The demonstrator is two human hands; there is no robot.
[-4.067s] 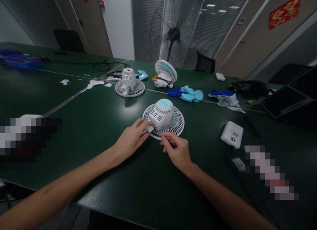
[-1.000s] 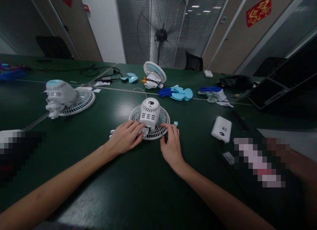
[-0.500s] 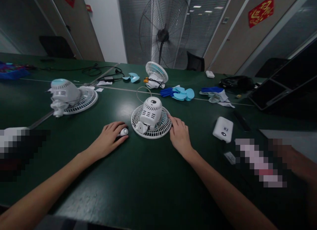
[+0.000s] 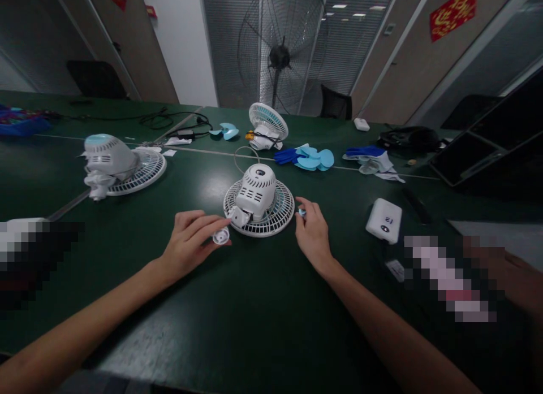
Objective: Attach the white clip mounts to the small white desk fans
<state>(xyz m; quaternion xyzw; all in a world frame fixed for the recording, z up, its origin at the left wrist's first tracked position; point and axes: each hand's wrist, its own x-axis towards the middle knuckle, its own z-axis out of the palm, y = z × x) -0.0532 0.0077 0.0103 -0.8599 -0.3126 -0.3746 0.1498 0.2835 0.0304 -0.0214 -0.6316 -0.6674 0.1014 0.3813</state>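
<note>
A small fan head (image 4: 257,197) with a white motor housing lies on its round grille, directly in front of me on the dark green table (image 4: 237,315). Between the fingers of my left hand (image 4: 184,247) is a small white round part (image 4: 221,236), its hollow end facing me, close to the fan's bracket. To the right of the grille, my right hand (image 4: 314,230) is closed around a small light-blue piece (image 4: 302,212); its exact kind is hidden by the fingers.
Another fan head (image 4: 112,162) lies to the left, and a third (image 4: 267,128) stands behind. Light-blue fan blades (image 4: 314,158), blue-and-white gloves (image 4: 375,159) and a white box-shaped device (image 4: 384,220) are around. A co-worker's hand (image 4: 504,269) is at the right.
My left hand has lifted the white part and turned its hollow end towards me, nearer the fan. My right hand has left the grille's edge and now pinches a light-blue piece.
</note>
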